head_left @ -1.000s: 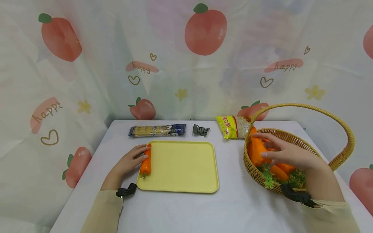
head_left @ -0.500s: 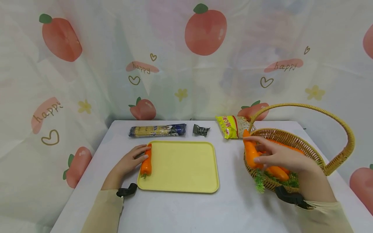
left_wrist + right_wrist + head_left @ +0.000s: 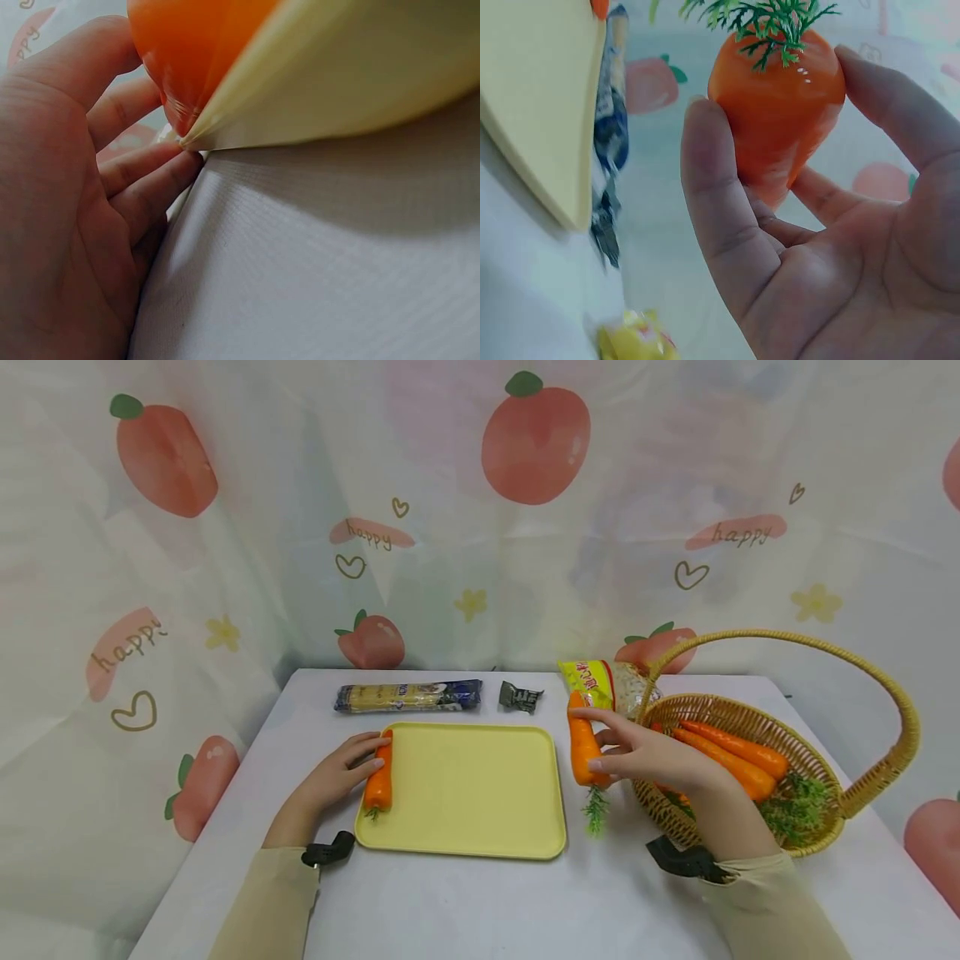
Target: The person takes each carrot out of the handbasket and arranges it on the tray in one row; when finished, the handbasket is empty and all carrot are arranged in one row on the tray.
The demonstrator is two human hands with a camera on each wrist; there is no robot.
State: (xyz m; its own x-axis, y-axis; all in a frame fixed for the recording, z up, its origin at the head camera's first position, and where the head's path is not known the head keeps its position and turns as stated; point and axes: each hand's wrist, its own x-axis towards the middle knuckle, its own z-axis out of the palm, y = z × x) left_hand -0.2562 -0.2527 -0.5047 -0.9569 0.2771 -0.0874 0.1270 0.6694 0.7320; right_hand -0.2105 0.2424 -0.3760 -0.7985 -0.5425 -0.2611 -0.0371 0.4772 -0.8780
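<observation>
On the left edge of the yellow tray [image 3: 472, 789] lies a carrot [image 3: 378, 789], its green end toward the person. My left hand [image 3: 337, 777] rests beside and on it; in the left wrist view the thumb touches the carrot [image 3: 202, 52] and fairly straight fingers meet the tray's rim. Between the tray and the wicker basket [image 3: 750, 714], my right hand [image 3: 660, 760] holds a second carrot [image 3: 583, 747] in the air, leafy end toward the person. Thumb and fingers pinch its sides, as the right wrist view shows. More carrots [image 3: 738, 747] lie in the basket.
Behind the tray lie a long pack of noodles [image 3: 408, 696] and a small dark packet [image 3: 519, 697]. A yellow bag [image 3: 588, 681] sits at the back, partly behind the held carrot and right hand. The basket's tall handle [image 3: 780, 633] arches over its right side.
My right hand has lifted a carrot out of the basket and carried it left toward the tray. The left hand stays on the tray's carrot.
</observation>
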